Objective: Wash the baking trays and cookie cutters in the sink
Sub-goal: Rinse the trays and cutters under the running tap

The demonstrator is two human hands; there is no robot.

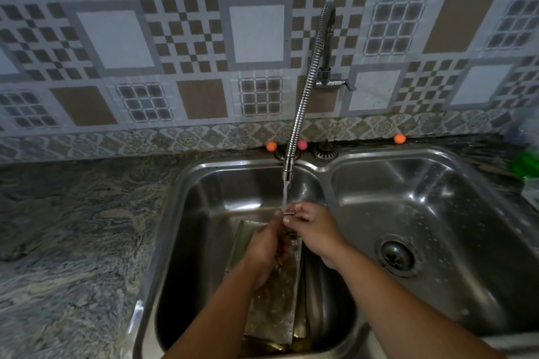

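While water runs from the faucet [309, 87], both hands, left hand [269, 245] and right hand [312, 226], pinch a small metal cutter [288, 214] above baking trays [274, 300] crowding the left basin [204, 207]; the right basin [437, 198] lies open beside granite counter [73, 227].

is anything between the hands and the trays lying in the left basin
Nothing solid is visible between them. Both the left hand and right hand hold a small metal piece under the running water, directly above the baking trays.

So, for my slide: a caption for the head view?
Both hands rinse a small metal piece under the running tap, trays below.
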